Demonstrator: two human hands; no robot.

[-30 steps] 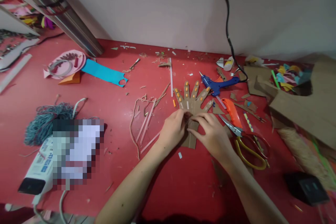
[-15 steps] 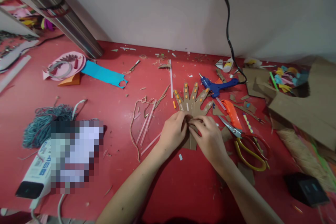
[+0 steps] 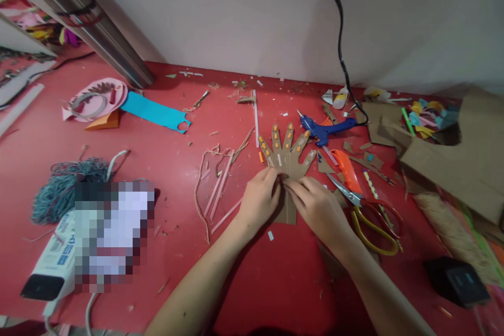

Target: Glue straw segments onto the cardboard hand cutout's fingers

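A cardboard hand cutout (image 3: 294, 166) lies on the red table with its fingers pointing away from me. Short orange straw pieces (image 3: 289, 137) sit along several of its fingers, and a pale piece shows on its palm. My left hand (image 3: 262, 192) is over the palm's left side, thumb and forefinger pinched together. Opposite it, my right hand (image 3: 315, 199) has its fingers pressed together, their tips meeting those of the left. Whatever is between the fingertips is too small and hidden to name. The cutout's wrist end shows between my hands.
A blue glue gun (image 3: 326, 128) with a black cord lies behind the cutout. Scissors (image 3: 370, 215) and an orange cutter (image 3: 346, 170) are on the right, near torn cardboard (image 3: 437, 168). Pink straws (image 3: 222, 184), twine, teal yarn (image 3: 71, 189) and a steel flask (image 3: 94, 31) are leftward.
My right hand has turned a little and drawn slightly right, uncovering more of the palm. The cutout's fingers have shifted slightly left. My left hand stays nearly in place.
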